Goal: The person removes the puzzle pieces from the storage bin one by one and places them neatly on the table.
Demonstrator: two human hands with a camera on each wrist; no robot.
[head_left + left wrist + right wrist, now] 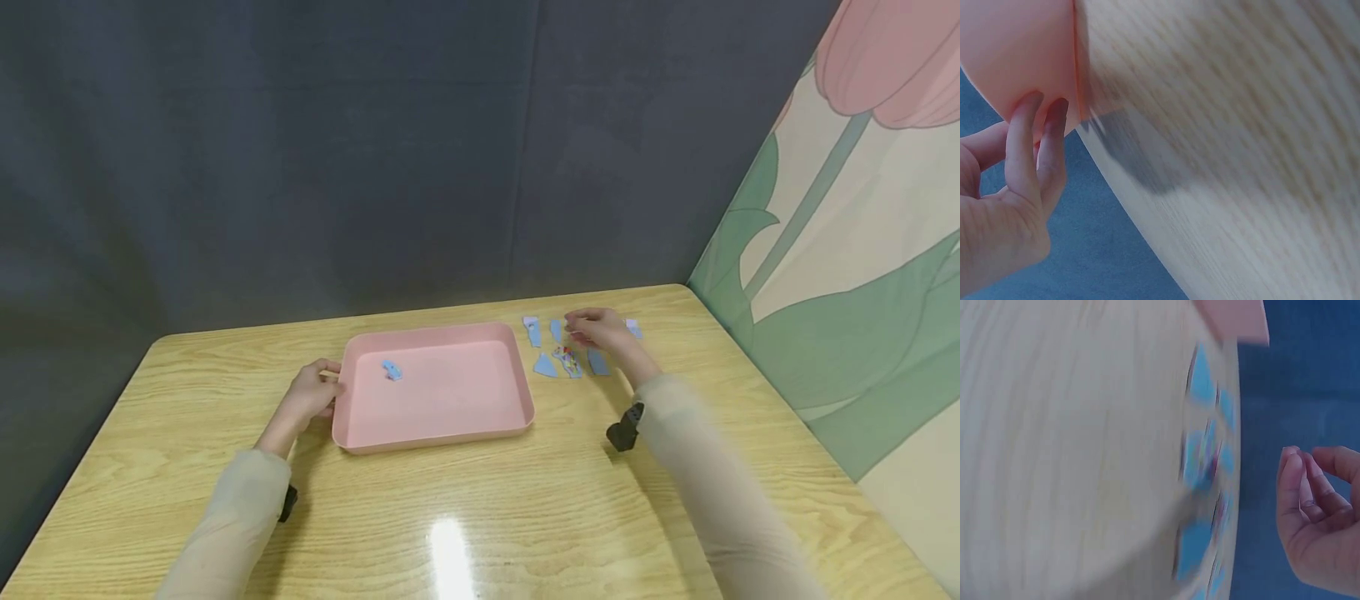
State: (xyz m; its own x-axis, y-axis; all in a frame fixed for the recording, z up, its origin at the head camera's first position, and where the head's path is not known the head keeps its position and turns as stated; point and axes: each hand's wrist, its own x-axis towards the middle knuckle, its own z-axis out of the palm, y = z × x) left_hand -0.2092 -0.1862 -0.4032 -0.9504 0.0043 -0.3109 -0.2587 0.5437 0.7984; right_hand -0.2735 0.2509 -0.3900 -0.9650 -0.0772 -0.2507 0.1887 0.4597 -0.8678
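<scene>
The fingertips of my left hand [311,390] touch the outer left wall of the pink tray [431,438]. In the left wrist view, the fingers [1021,147] bend gently against that wall. One blue puzzle piece [392,370] lies in the tray's upper left part. My right hand [600,329] hovers over several flat blue pieces right of the tray, fingers loosely curled. Nearest are a narrow blue piece [556,330] and a multicoloured piece [567,362]. The right wrist view shows nothing between thumb and fingertips of this hand [1319,512].
Other pieces lie around: a blue and white one [532,331], a triangular one [545,366], a plain blue one [597,362] and one [633,327] beyond the right hand. A dark curtain [337,167] hangs behind the wooden table [525,508]; a flowered cloth [862,350] stands right.
</scene>
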